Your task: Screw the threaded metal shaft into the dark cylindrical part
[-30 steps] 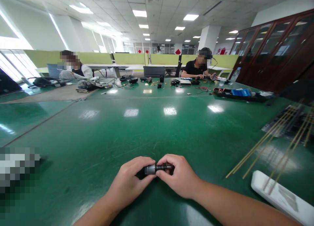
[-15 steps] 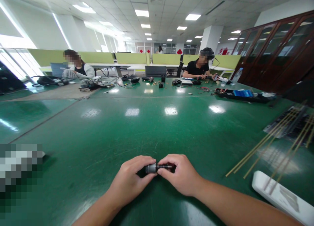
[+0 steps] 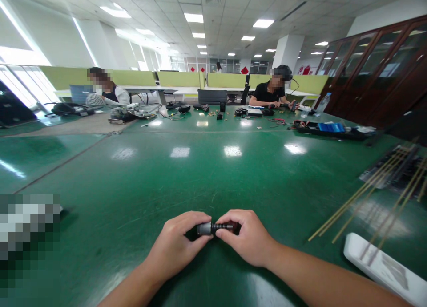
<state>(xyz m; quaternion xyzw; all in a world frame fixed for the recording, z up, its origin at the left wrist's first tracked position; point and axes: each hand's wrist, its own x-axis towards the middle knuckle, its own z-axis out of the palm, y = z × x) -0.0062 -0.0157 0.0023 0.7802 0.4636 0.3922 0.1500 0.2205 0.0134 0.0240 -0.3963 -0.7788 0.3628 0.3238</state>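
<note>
Just above the green table (image 3: 213, 178), my two hands meet around a small cylindrical part. Its grey body with a dark end (image 3: 204, 228) is pinched between the thumb and fingers of my left hand (image 3: 176, 244). On the other side, my right hand (image 3: 248, 238) grips the dark ribbed shaft (image 3: 224, 227) between thumb and forefinger. Body and shaft lie in one line, nearly level. The shaft's right end is partly hidden in the right hand, and whether the two pieces are joined I cannot tell.
Thin yellowish rods (image 3: 360, 195) lie at the right, near a white casing (image 3: 383, 267). A black tray (image 3: 303, 128) holds a blue item. A water bottle (image 3: 323, 104) stands behind it. Two people (image 3: 270, 93) sit across the table among cables and small parts.
Both hands keep their grip in nearly the same place. The gap between their fingertips looks slightly wider.
</note>
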